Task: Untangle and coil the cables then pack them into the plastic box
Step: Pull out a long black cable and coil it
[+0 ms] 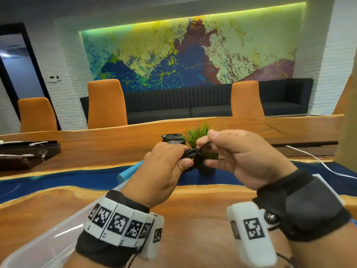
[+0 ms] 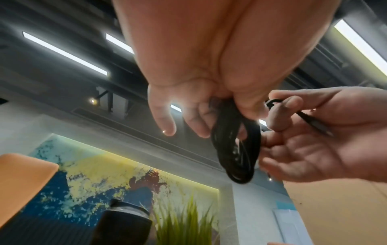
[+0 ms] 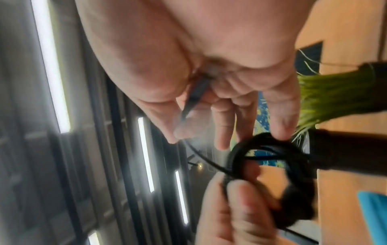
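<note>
We saw the coiled black cable (image 1: 193, 154) held up between both hands, above the wooden table (image 1: 202, 206) and in front of a potted plant (image 1: 201, 136). Our left hand (image 1: 160, 173) gripped the bundle of loops, thumb and curled fingers closed around it. Our right hand (image 1: 239, 157) pinched the cable's loose end between thumb and forefinger; its other 3 fingers were loosely spread, one fingertip touching the coil. The clear plastic box (image 1: 44, 242) sat at lower left.
</note>
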A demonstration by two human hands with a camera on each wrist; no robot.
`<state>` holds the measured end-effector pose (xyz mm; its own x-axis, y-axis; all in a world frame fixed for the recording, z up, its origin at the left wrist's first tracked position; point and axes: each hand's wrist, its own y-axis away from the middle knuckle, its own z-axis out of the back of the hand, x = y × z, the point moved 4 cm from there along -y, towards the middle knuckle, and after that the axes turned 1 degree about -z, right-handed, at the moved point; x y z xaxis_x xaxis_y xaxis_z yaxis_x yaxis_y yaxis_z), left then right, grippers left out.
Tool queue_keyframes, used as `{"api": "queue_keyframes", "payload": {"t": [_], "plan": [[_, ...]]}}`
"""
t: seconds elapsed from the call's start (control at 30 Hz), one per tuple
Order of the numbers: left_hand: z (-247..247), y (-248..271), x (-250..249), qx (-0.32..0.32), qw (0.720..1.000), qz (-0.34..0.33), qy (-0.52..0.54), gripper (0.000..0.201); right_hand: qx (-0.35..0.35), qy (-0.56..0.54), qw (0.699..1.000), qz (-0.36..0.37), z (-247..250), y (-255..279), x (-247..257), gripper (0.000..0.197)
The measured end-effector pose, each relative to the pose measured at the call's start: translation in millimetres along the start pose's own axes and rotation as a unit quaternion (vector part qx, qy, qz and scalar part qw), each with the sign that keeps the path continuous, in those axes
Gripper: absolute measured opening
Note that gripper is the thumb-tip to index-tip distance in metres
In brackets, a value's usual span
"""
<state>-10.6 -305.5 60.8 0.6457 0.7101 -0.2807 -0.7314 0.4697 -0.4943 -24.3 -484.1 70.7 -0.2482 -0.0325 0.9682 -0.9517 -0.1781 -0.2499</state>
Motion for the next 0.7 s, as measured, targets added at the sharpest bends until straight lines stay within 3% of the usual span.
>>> {"api": "queue_keyframes", "payload": {"t": [0.1, 0.23, 0.3, 0.4, 0.47, 0.6, 0.7], "plan": [[-5.3, 0.7, 2.3, 0.039, 0.998, 0.011, 0.038, 0.023, 0.012, -0.003, 1.0, 0.017, 2.6, 1.1, 3.6, 0.029], [-2.5, 0.8, -4.2, 0.031, 0.977, -0.002, 0.211, 0.033, 0.02, 0.021, 0.997, 0.065, 4.5, 0.0, 5.5, 0.017], [-5.5, 1.5, -8.2, 0.031, 0.934, 0.014, 0.356, 0.03, -0.02, 0.127, 0.985, 0.113, 7.7, -1.7, 8.2, 0.018], [-12.2, 0.2, -12.6, 0.032, 0.839, 0.034, 0.542, 0.036, -0.028, 0.263, 0.952, 0.153, 5.1, -2.0, 8.5, 0.016], [-13.4, -1.5, -12.0, 0.019, 0.833, 0.024, 0.552, 0.031, -0.007, 0.227, 0.965, 0.128, 0.7, -0.3, 5.5, 0.013], [-8.9, -1.9, -4.9, -0.007, 0.85, 0.025, 0.526, 0.023, -0.023, 0.092, 0.995, 0.026, 1.7, -0.1, -0.2, 0.01], [-7.0, -1.0, -2.6, 0.006, 0.847, 0.031, 0.53, 0.021, -0.021, -0.008, 0.998, -0.055, 1.1, -1.7, -5.9, 0.006]]}}
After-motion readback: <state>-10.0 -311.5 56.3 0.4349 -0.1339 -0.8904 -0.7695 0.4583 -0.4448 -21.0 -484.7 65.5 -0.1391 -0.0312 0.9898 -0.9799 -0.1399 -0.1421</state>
